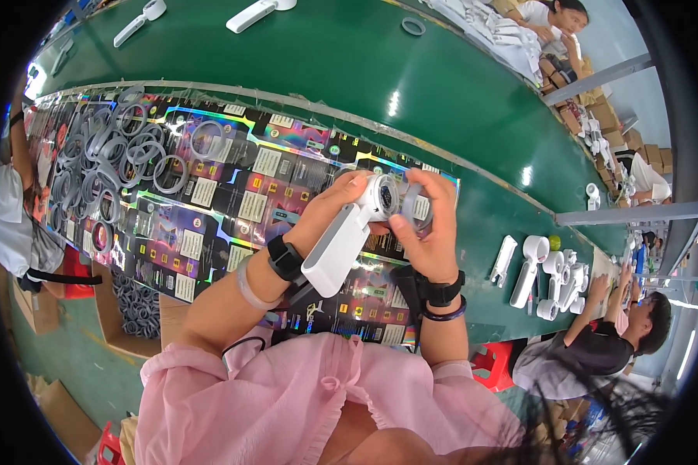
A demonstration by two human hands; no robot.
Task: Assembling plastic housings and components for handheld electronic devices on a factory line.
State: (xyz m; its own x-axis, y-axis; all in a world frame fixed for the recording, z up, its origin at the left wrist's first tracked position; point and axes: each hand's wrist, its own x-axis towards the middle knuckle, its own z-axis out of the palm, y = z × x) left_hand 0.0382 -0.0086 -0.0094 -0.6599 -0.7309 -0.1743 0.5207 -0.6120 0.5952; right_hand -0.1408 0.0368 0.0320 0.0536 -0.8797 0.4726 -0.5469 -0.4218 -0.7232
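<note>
The green table (318,62) is the biggest thing before me, running across from 10 o'clock past 12 and round to 4. Shiny printed sheets (267,163) cover its near part, beneath my hands and out to 9 o'clock. A co-worker in a dark top (597,349) sits at 4 o'clock. The heap of grey rings (93,155) spreads over the sheets between 9 and 10 o'clock, and below the table edge at 8 o'clock is an open cardboard box (173,316) with many more rings inside. A cluster of white gadgets (533,267) lies between 3 and 4 o'clock.

My left hand (337,203) is wrapped round the head end of a white gadget (340,248), above the sheets; its handle slants down toward 7 o'clock. My right hand (434,225) pinches a grey ring (408,203) between thumb and fingers, right beside the gadget's round head; I cannot tell whether they touch. Another loose ring (413,27) lies at 12 o'clock.
</note>
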